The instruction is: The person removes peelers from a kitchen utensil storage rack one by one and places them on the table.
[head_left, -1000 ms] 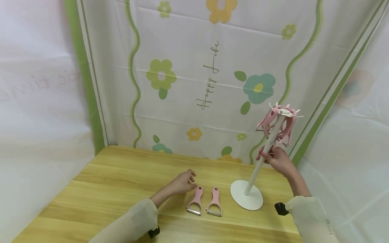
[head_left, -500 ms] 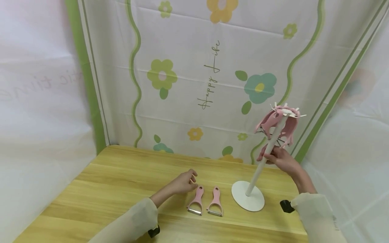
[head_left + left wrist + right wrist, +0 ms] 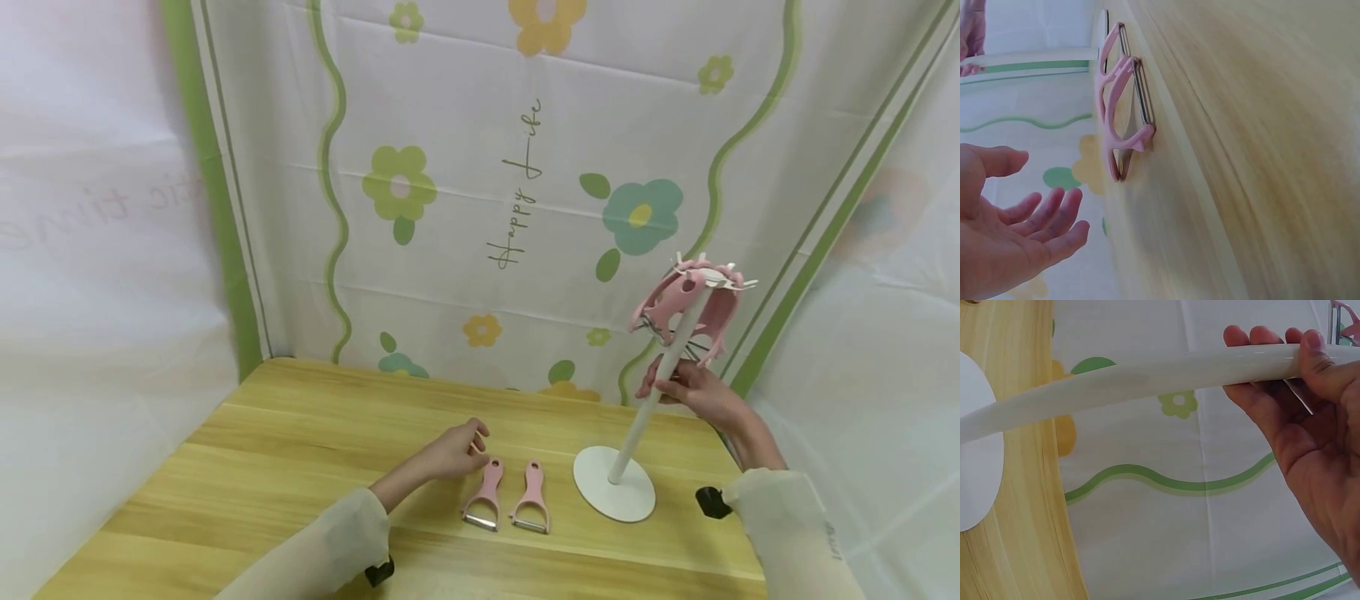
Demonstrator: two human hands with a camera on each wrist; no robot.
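Note:
My right hand (image 3: 701, 392) grips the white pole (image 3: 648, 400) of an upright stand below its hooked top, fingers and thumb around the pole in the right wrist view. Several pink peelers (image 3: 675, 304) hang from the hooks, bunched together. The stand's round white base (image 3: 615, 500) is on the table. Two more pink Y-shaped peelers (image 3: 491, 487) (image 3: 532, 500) lie side by side left of the base, blades toward me. Just left of them hovers my left hand (image 3: 450, 450), fingers loosely bent and holding nothing; the left wrist view shows its palm (image 3: 997, 250) bare.
The wooden table (image 3: 300, 450) ends at a printed flower curtain (image 3: 450, 250) behind it. More white curtain hangs at the left (image 3: 112, 275) and right (image 3: 862, 375). The stand's base sits near the table's right side.
The stand has turned a little in my right hand, and its hanging peelers show at a different angle. Stand and right forearm have shifted slightly right. My left hand has stayed in place.

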